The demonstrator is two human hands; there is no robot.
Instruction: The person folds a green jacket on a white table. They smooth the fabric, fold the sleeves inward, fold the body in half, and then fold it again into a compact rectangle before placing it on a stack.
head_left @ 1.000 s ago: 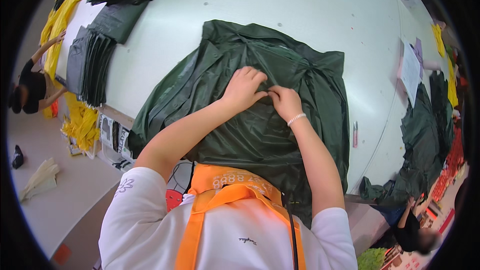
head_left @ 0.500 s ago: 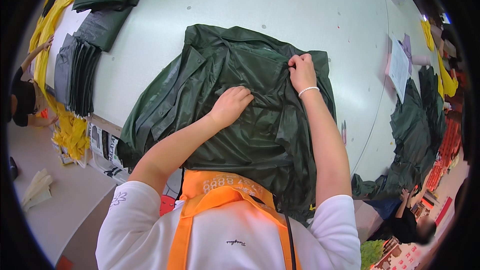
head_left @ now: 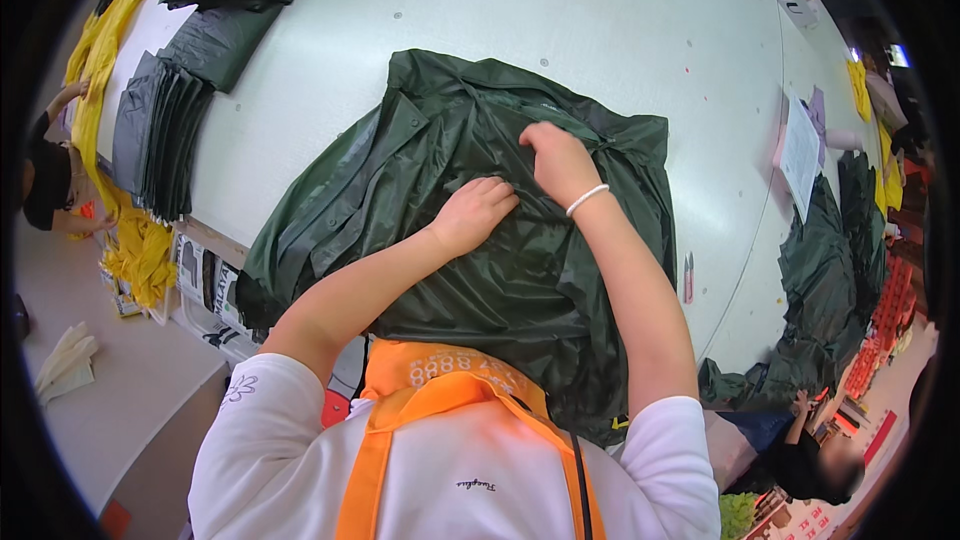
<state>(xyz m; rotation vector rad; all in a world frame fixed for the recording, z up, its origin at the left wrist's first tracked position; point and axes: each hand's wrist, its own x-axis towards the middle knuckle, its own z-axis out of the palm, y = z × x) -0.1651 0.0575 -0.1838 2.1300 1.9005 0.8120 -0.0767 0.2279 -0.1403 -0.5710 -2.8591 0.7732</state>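
Note:
A dark green, glossy waterproof jacket (head_left: 510, 270) lies spread and creased on the pale table in front of me, its near edge hanging toward my body. Snap buttons run along a flap on its left part. My left hand (head_left: 478, 212) rests on the middle of the jacket, its fingers bent together over a fold of the fabric. Farther up and to the right, my right hand (head_left: 562, 158) is over the jacket's upper part with curled fingers. Its fingertips point down at the cloth, and what they may hold is hidden.
Folded dark green garments (head_left: 165, 130) are stacked at the left. Yellow garments (head_left: 140, 260) hang beyond them, near another person (head_left: 55, 180). On the right lie a small pointed tool (head_left: 689, 278), a paper sheet (head_left: 797, 155) and crumpled green garments (head_left: 825, 280); a second person (head_left: 810, 460) is at lower right.
My right hand has left the jacket's upper right edge and moved left and slightly nearer. My left hand stays at nearly the same spot on the fabric.

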